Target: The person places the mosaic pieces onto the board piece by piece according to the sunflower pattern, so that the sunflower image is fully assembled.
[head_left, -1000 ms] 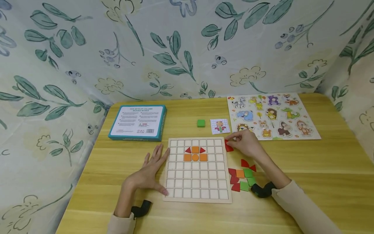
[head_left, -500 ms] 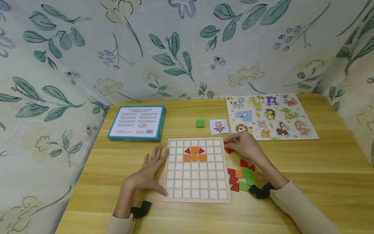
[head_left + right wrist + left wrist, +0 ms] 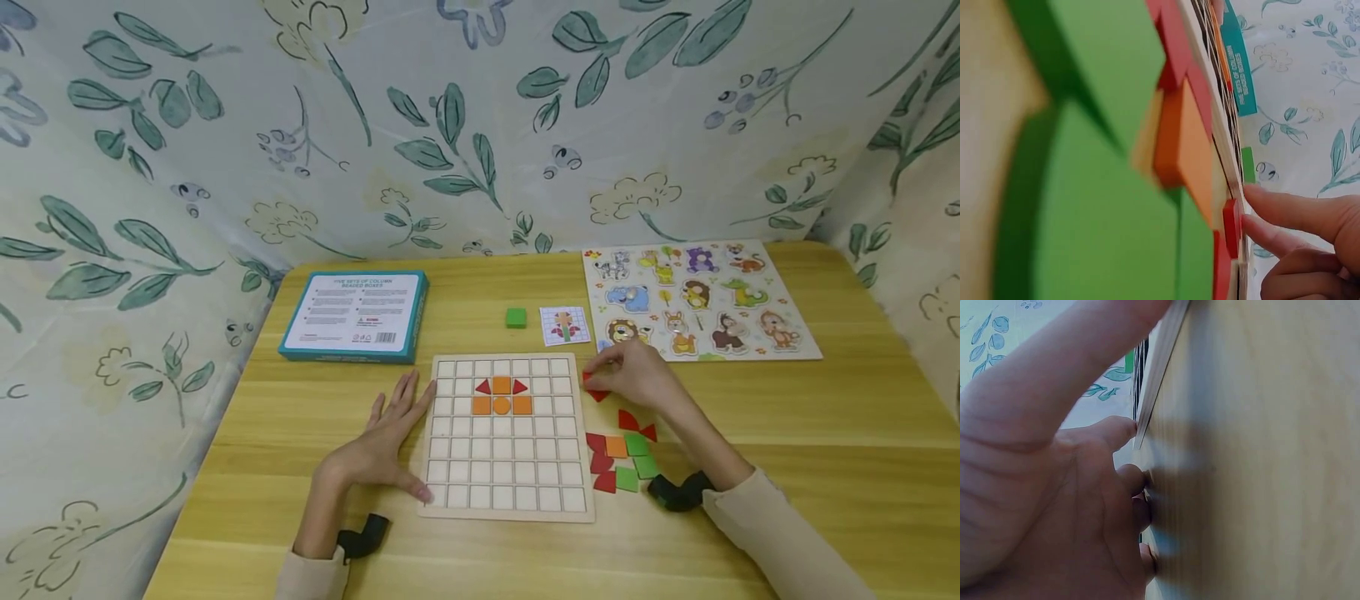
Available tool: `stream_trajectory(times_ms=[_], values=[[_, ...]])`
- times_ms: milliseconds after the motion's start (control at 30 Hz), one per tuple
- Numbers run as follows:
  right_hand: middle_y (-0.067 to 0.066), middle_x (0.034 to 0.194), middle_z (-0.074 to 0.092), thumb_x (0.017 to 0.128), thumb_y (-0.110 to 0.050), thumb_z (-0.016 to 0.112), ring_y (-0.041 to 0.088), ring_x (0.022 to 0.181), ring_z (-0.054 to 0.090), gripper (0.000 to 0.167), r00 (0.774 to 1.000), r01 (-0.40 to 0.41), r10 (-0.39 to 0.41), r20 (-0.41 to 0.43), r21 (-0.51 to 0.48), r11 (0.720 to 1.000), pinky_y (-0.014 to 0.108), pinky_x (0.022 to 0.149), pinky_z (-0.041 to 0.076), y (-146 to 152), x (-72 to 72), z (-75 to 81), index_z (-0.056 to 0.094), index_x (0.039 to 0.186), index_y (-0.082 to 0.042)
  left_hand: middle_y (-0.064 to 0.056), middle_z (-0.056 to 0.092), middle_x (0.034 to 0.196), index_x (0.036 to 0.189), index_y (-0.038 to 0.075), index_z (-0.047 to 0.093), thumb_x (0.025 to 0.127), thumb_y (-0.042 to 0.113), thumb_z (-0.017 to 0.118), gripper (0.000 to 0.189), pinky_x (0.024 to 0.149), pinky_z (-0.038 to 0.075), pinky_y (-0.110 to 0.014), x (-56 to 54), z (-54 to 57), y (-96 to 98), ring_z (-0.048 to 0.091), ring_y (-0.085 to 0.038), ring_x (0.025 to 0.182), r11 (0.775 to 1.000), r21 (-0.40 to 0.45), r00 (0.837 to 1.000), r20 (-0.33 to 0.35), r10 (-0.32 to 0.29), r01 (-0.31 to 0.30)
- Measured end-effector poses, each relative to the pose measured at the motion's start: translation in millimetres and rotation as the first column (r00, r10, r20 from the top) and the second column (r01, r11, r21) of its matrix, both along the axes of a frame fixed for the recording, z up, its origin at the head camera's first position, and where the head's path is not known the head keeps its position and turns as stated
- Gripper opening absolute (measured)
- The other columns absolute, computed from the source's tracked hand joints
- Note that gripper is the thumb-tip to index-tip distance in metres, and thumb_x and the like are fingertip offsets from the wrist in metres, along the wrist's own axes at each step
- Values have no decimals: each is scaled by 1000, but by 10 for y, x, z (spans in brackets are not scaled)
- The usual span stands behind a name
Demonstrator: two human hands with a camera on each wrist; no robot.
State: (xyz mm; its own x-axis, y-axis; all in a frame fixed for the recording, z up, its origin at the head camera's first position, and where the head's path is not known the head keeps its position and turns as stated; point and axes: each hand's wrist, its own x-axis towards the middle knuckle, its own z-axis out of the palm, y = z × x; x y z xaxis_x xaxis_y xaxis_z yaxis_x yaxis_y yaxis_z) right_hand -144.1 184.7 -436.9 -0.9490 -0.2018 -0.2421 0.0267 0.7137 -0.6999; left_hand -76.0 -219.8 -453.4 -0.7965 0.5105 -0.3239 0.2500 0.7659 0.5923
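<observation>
A square wooden grid board (image 3: 506, 450) lies on the table. Orange squares, an orange circle (image 3: 501, 405) and two red triangles sit in its upper cells. My left hand (image 3: 378, 454) is spread along the board's left side, with the thumb on its lower-left corner; in the left wrist view its fingers reach the board's edge. Just off the upper-right edge, my right hand (image 3: 636, 375) pinches a red tile (image 3: 597, 395) between thumb and fingertips. Fingers partly cover this tile, so its full shape is hidden. The right wrist view shows the fingertips at the red tile (image 3: 1231, 226).
Loose red, orange and green tiles (image 3: 626, 478) lie right of the board. Behind it are green squares (image 3: 516, 317) and a pattern card (image 3: 566, 326). A teal-edged box (image 3: 354, 317) stands back left, an animal puzzle board (image 3: 701, 302) back right.
My right hand and the red tile have shifted slightly right, away from the board's edge. The left hand stays in place against the board.
</observation>
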Motion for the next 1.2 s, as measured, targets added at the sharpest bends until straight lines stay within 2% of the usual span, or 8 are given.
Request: stream_trajectory(times_ms=[200,333,433,600,767,900,1100,1200], values=[[8,98,69,84,-23,87,22,84,45,19,1000,-4,4,15,11,1000,32,68,34,-42,31,18,82,97,-10,-14,-24,172,168,18,-3,59,48,99,152,128,-13,-64,3,17,5,-23,-36,160,1000,0,1000,-4,3,-3],[1,72,52,85,-19,85,18,70,40,16,999,-24,23,22,44,999,28,60,31,-9,55,34,81,98,-10,-14,-24,172,168,18,-3,59,48,98,151,128,-13,-64,2,21,12,-23,-36,160,1000,0,1000,-3,0,0],[0,65,38,85,-20,84,18,64,36,17,999,-32,31,29,54,998,27,56,27,9,80,45,81,99,-10,-14,-24,172,168,18,-3,59,48,98,151,128,-13,-64,2,18,10,-23,-36,160,1000,0,1000,-1,0,0],[3,74,47,85,-16,81,20,71,42,14,999,-25,25,22,40,999,29,58,31,-5,109,57,80,98,-10,-14,-24,172,168,17,-3,59,47,98,151,127,-13,-65,6,28,2,-23,-36,160,1000,7,1000,-2,1,-1],[2,70,46,84,-8,78,19,68,41,13,999,-28,27,25,31,999,27,57,32,-21,121,59,80,96,-9,-14,-24,172,168,17,-2,59,47,99,151,127,-13,-65,6,26,1,-23,-37,160,1000,12,1000,-5,1,-1],[1,66,42,83,-9,80,18,64,40,16,999,-22,21,43,30,999,26,55,30,-8,123,49,80,99,-9,-15,-24,172,168,16,-2,59,47,99,152,127,-13,-65,6,24,2,-23,-37,160,1000,11,1000,-6,-1,1],[3,74,46,82,-12,82,21,72,44,21,997,-13,11,74,30,999,28,57,33,46,120,62,79,102,-10,-15,-24,172,168,16,-2,59,47,99,152,127,-13,-65,8,21,4,-23,-37,160,1000,14,1000,-6,-3,3],[1,67,42,81,-13,83,19,66,42,21,996,-28,25,86,33,999,27,54,32,78,126,68,78,102,-9,-15,-24,172,168,16,-2,59,47,99,152,127,-13,-66,7,14,4,-23,-37,160,1000,9,1000,-6,-3,4]])
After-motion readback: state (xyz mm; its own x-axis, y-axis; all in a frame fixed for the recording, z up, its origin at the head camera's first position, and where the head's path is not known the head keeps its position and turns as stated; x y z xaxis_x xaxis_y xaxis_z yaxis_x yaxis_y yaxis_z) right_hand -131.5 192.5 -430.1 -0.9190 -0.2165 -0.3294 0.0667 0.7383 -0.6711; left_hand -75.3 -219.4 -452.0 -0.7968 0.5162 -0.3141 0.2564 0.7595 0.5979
